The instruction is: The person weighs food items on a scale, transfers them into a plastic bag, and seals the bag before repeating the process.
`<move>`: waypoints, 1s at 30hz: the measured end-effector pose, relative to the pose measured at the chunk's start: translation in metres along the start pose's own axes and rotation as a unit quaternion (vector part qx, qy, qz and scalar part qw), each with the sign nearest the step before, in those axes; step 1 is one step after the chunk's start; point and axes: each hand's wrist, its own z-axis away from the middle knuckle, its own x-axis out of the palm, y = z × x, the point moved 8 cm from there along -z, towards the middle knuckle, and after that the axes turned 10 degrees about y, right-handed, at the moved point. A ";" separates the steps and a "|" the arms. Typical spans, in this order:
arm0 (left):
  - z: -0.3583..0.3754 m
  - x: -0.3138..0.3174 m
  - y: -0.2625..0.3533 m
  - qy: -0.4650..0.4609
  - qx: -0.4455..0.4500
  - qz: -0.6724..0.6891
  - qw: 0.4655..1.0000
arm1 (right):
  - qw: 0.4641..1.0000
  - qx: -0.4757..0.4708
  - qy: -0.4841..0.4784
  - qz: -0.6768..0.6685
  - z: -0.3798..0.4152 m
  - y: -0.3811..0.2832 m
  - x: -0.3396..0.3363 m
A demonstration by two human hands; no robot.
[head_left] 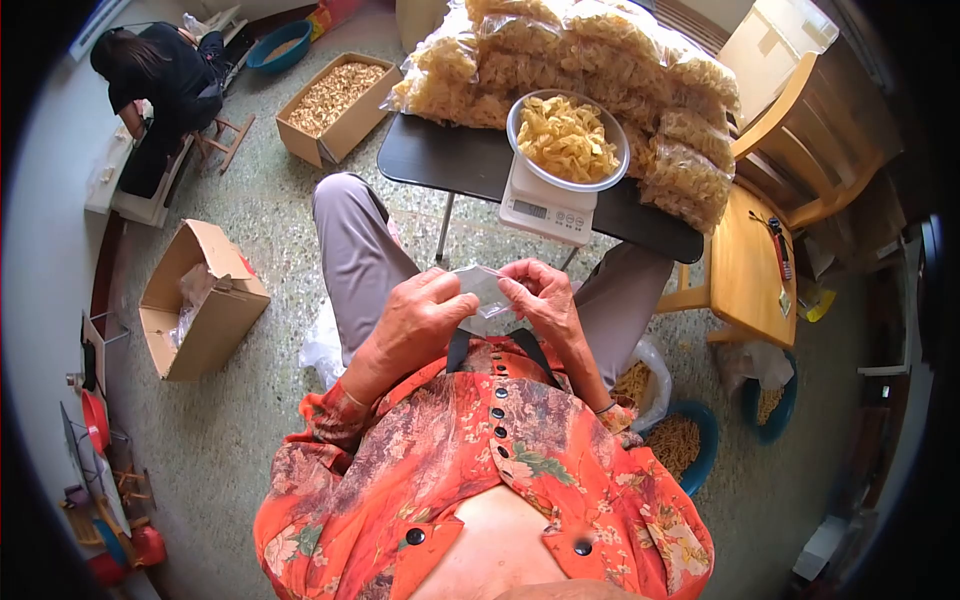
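Between my two hands, just in front of my chest, is a small clear plastic bag (480, 288). The fingers of my left hand (425, 308) are closed on its left edge. With a pinch of thumb and forefinger, my right hand (541, 294) grips its right edge. Beyond them a white digital scale (547, 205) stands at the near edge of a dark folding table (440, 160). On the scale rests a clear round bowl (622, 150) of pale yellow dried flakes (567, 138). Filled clear bags (590, 60) of similar flakes are piled behind it.
A wooden chair (745, 260) with small tools stands right of the table. Cardboard boxes (345, 150) (225, 300) sit on the floor to the left. Blue basins (705, 440) lie by my right side. Another person (160, 75) sits at the far left.
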 end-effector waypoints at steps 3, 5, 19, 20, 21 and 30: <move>-0.009 -0.010 -0.001 0.005 -0.002 -0.002 1.000 | 0.998 0.030 -0.023 -0.051 -0.002 -0.010 0.006; -0.016 -0.016 0.003 0.009 0.005 0.000 1.000 | 0.998 -0.051 -0.016 -0.019 -0.005 -0.028 0.008; -0.042 -0.042 0.006 0.008 -0.001 0.051 0.999 | 0.964 -0.214 0.144 0.068 -0.014 -0.080 0.005; -0.043 -0.043 0.003 0.007 -0.022 0.047 0.999 | 0.962 -0.223 0.141 0.066 -0.014 -0.082 0.005; -0.044 -0.043 -0.001 0.005 -0.041 0.043 0.998 | 0.961 -0.232 0.139 0.065 -0.013 -0.083 0.005; -0.094 -0.076 -0.007 0.013 0.028 0.075 0.997 | 0.978 -0.180 0.096 -0.032 -0.021 -0.116 0.008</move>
